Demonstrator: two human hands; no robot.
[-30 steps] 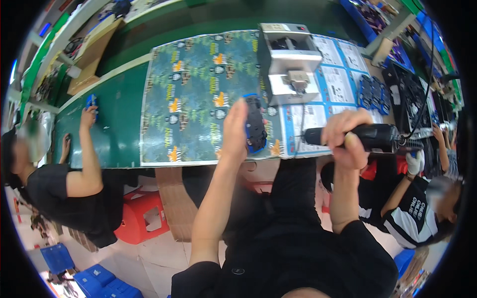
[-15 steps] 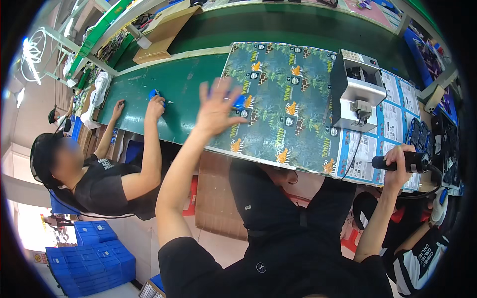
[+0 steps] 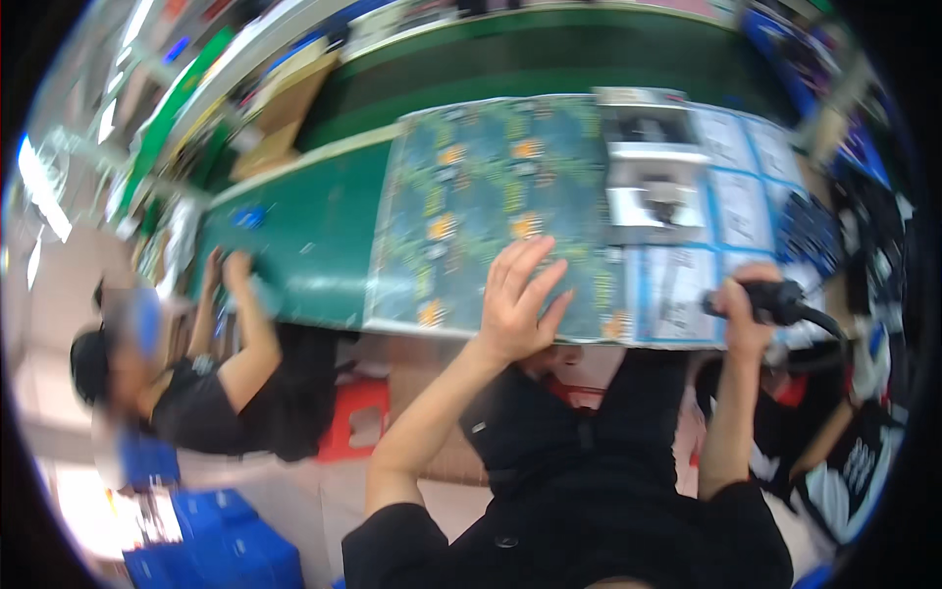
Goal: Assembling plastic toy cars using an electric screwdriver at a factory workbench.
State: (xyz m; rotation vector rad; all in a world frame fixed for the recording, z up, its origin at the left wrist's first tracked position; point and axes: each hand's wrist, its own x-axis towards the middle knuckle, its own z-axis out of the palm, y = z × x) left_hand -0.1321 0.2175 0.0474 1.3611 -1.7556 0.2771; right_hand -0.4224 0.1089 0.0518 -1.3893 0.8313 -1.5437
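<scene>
My left hand is open, fingers spread and empty, over the near edge of the patterned sheet that covers the middle of the bench. In my right hand is a black corded electric screwdriver, held sideways above the near right side of the bench. Its cable runs off to the right, and motion blurs its tip. A silver-white boxy machine stands on the bench beyond and between my hands.
A co-worker sits at the left, hands over the green bench. Blue pieces lie near them. Dark blue parts sit at the right beside printed sheets. Another person is at the lower right. Blue crates stand lower left.
My left hand has drawn back from the sheet's left edge toward me and rightward. The blue piece by it no longer shows there. My right hand still holds the screwdriver. The view has shifted.
</scene>
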